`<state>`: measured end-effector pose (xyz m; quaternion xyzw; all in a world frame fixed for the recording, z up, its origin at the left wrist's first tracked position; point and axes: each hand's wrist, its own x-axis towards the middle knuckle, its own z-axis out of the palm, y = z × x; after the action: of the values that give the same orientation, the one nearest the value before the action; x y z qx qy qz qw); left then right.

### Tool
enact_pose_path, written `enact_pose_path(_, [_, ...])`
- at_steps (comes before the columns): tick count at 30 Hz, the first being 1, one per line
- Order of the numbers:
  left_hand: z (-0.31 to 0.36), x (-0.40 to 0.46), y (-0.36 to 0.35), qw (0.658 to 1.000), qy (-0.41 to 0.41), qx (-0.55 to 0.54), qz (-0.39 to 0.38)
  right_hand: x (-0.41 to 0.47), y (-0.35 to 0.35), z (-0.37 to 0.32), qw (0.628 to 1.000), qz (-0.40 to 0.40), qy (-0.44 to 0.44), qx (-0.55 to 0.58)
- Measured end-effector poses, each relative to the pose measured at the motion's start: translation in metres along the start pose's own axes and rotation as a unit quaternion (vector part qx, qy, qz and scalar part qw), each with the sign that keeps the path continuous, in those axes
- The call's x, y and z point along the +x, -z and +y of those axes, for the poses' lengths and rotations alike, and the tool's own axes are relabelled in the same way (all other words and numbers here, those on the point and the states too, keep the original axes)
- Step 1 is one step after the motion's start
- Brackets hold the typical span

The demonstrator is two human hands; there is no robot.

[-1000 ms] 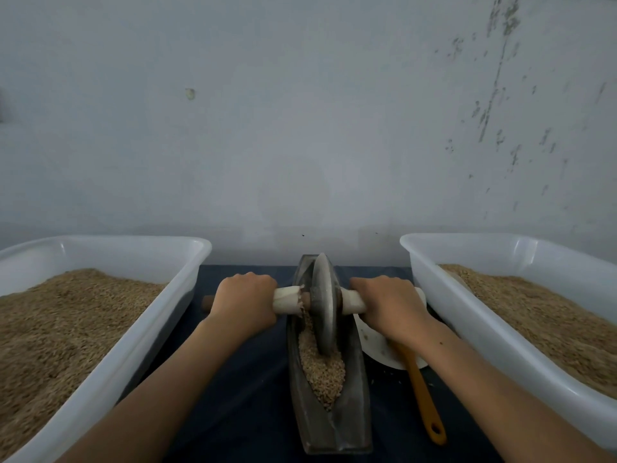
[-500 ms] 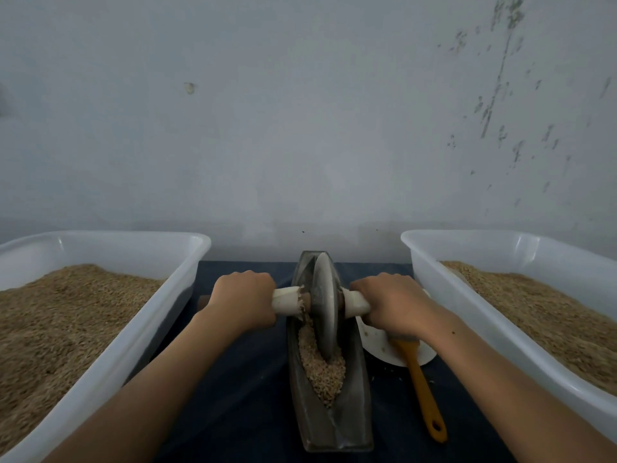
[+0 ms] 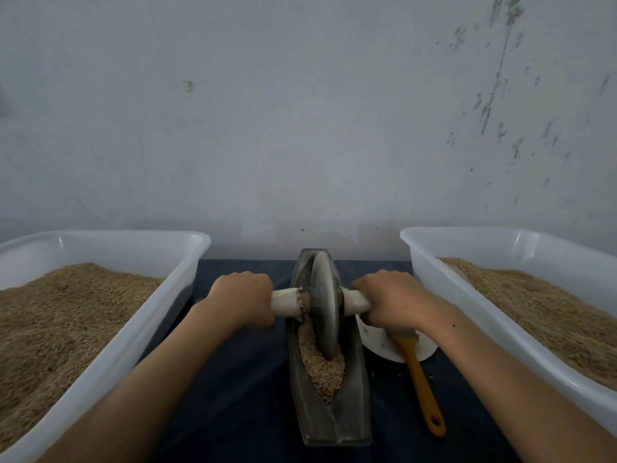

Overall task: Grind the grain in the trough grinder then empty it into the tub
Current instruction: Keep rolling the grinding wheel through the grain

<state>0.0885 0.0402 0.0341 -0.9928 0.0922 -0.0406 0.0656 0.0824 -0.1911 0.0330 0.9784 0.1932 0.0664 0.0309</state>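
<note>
The left tub (image 3: 100, 332) and the right tub (image 3: 521, 315), both white plastic and heaped with brown grain, are being kept at either side of the dark table (image 3: 240, 389), well apart from each other. Between them the metal trough grinder (image 3: 334, 416) is lying lengthwise, with pale grain (image 3: 322, 365) piled in its groove against the near face of the upright grinding wheel (image 3: 324, 309). The wheel's white axle handle (image 3: 285, 302) is being gripped on the left by the left hand (image 3: 242, 302), fingers curled tightly round it, and on the right by the right hand (image 3: 392, 304), clenched likewise. A white plate (image 3: 377, 339) and an orange-handled brush (image 3: 422, 382) are being partly hidden by the right hand, just beside the trough.
</note>
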Motion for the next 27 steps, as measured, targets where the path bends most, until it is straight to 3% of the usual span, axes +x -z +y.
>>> enact_pose_path(3, [0.0,0.0,0.002,1.0,-0.002,-0.008,-0.027,-0.001,0.003,0.001,0.999,-0.037,0.008,0.013])
enact_pose_path(6, [-0.001,0.001,0.0,1.0,0.002,-0.007,-0.002,0.0,0.0,0.0,1.0,-0.004,-0.002,-0.008])
enact_pose_path(12, [0.003,0.0,-0.008,0.989,0.006,0.001,0.144,0.001,-0.015,-0.004,0.992,0.121,-0.022,-0.016])
enact_pose_path(15, [0.004,0.0,-0.013,0.982,0.007,-0.002,0.187,0.002,-0.018,-0.004,0.99,0.139,-0.023,-0.021])
enact_pose_path(18, [0.002,0.001,-0.008,0.992,0.004,0.005,0.123,0.002,-0.012,-0.002,0.994,0.102,-0.016,-0.023])
enact_pose_path(22, [0.001,-0.001,0.002,1.0,0.005,0.013,0.008,0.002,0.001,0.001,1.0,-0.009,-0.005,-0.006])
enact_pose_path(27, [0.0,-0.001,0.002,1.0,0.006,0.006,-0.018,0.001,0.002,0.0,0.999,-0.052,-0.007,-0.005])
